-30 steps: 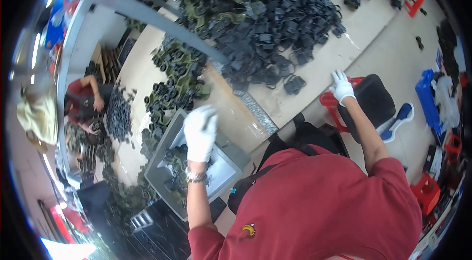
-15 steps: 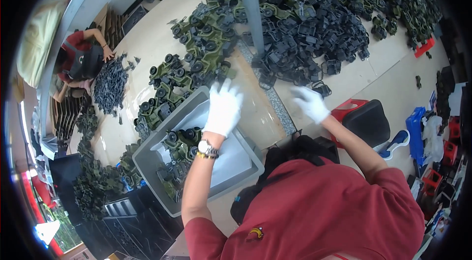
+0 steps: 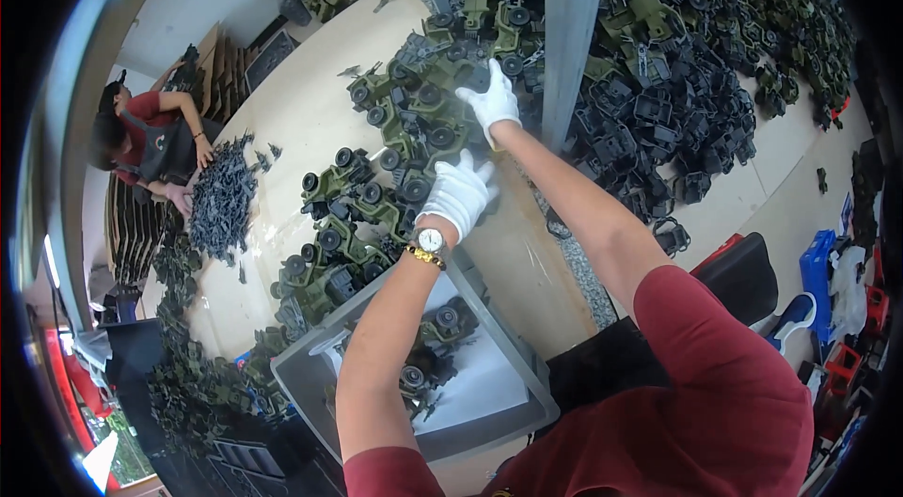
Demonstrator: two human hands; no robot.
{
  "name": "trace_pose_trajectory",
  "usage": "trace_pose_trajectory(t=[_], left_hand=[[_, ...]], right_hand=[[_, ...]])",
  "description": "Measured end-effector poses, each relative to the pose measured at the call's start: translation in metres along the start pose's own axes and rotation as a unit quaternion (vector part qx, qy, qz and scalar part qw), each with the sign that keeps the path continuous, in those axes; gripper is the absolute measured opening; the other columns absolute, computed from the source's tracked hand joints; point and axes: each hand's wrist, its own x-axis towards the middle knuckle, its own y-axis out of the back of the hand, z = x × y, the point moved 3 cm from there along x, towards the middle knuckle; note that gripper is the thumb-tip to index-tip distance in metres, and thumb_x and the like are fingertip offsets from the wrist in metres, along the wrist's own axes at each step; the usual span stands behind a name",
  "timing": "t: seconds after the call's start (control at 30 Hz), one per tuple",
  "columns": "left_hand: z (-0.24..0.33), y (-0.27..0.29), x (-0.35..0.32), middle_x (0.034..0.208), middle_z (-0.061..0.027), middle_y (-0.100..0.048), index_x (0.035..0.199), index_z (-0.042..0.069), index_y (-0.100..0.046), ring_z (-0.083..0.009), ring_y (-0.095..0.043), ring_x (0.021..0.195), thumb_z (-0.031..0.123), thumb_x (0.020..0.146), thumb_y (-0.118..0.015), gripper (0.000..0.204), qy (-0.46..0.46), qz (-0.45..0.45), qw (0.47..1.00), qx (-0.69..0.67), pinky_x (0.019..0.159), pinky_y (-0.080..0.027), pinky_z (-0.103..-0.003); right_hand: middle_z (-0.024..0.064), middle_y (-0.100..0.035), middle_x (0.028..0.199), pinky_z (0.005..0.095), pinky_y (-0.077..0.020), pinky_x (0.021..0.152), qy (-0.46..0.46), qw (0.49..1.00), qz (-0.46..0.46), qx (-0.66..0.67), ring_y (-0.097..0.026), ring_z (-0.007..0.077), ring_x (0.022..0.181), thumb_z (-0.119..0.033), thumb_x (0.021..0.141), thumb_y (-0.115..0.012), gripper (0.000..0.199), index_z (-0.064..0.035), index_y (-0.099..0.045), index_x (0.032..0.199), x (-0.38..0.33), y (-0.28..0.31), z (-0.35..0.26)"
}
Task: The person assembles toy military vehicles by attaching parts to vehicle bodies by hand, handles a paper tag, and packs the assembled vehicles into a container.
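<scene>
My left hand (image 3: 458,196), in a white glove, reaches past the far rim of a grey plastic bin (image 3: 513,337) beside olive toy jeeps with black wheels (image 3: 376,205). Its fingers are slightly apart and no held thing shows. Farther off, my right hand (image 3: 491,104), also gloved, is open with thumb and fingers spread, by the right side of the jeep row (image 3: 428,102). Whether its fingertips touch a jeep I cannot tell. Inside the bin, several jeeps (image 3: 444,320) lie on a white sheet, partly hidden by my left forearm.
A metal post (image 3: 572,36) rises right of my right hand. Behind it spreads a heap of dark grey plastic parts (image 3: 649,111). At the far left a person (image 3: 150,126) handles a pile of small dark parts (image 3: 223,196). A black-topped stool (image 3: 738,285) stands at right.
My right hand has swung left and away from me, from beside the dark parts to the jeeps. My left hand has shifted slightly from above the bin's far edge. The view has turned.
</scene>
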Motion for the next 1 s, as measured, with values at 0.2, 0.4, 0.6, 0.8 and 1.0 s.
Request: trace_pose_trajectory(t=[0.2, 0.4, 0.6, 0.8, 1.0], left_hand=[[-0.013, -0.013, 0.002, 0.139, -0.0067, -0.054, 0.109, 0.016, -0.071, -0.0382, -0.046, 0.132, 0.016, 0.085, -0.055, 0.029, -0.073, 0.098, 0.992, 0.022, 0.076, -0.047, -0.050], [-0.033, -0.030, -0.009, 0.110, -0.0046, -0.063, 0.091, 0.016, -0.073, -0.0330, -0.048, 0.133, 0.017, 0.084, -0.057, 0.017, -0.022, 0.036, 0.998, 0.054, 0.063, -0.046, -0.044], [-0.080, -0.036, -0.055, 0.107, -0.0090, -0.063, 0.089, 0.012, -0.072, -0.0320, -0.045, 0.136, 0.019, 0.087, -0.057, 0.017, 0.037, -0.025, 0.999, 0.027, 0.069, -0.049, -0.044], [-0.114, -0.055, -0.102, 0.123, -0.0099, -0.058, 0.102, 0.015, -0.073, -0.0365, -0.043, 0.134, 0.023, 0.082, -0.065, 0.023, 0.162, -0.107, 0.981, -0.004, 0.080, -0.052, -0.043], [-0.214, -0.110, -0.172, 0.128, -0.0064, -0.056, 0.106, 0.016, -0.072, -0.0357, -0.039, 0.135, 0.016, 0.083, -0.062, 0.024, 0.321, -0.060, 0.945, -0.010, 0.090, -0.051, -0.049]], right_hand=[[0.0172, -0.036, 0.147, 0.0416, -0.0468, 0.102, 0.056, 0.997, -0.011, -0.047, -0.055, 0.0391, 0.120, -0.027, 0.066, -0.086, 0.091, -0.0227, -0.041, 0.145, 0.014, -0.014, 0.025], [0.0141, -0.042, 0.148, 0.0366, -0.0364, 0.112, 0.115, 0.989, -0.018, 0.093, -0.043, 0.0317, 0.136, -0.002, 0.063, -0.081, 0.094, -0.0137, -0.038, 0.146, -0.002, -0.037, 0.028], [0.0137, -0.059, 0.132, 0.0380, -0.0445, 0.103, 0.102, 0.975, -0.139, 0.139, -0.058, 0.0323, 0.119, 0.002, 0.074, -0.072, 0.075, -0.0127, -0.042, 0.141, -0.024, -0.108, 0.014], [0.0143, -0.068, 0.121, 0.0359, -0.0501, 0.091, 0.114, 0.882, -0.380, 0.256, -0.066, 0.0263, 0.102, 0.005, 0.084, -0.048, 0.048, -0.0096, -0.064, 0.127, -0.045, -0.255, -0.028], [0.0167, -0.069, 0.102, 0.0415, -0.0504, 0.088, 0.331, 0.903, -0.188, 0.200, -0.065, 0.0360, 0.098, 0.002, 0.080, -0.050, 0.034, -0.0055, -0.069, 0.107, -0.077, -0.270, -0.093]])
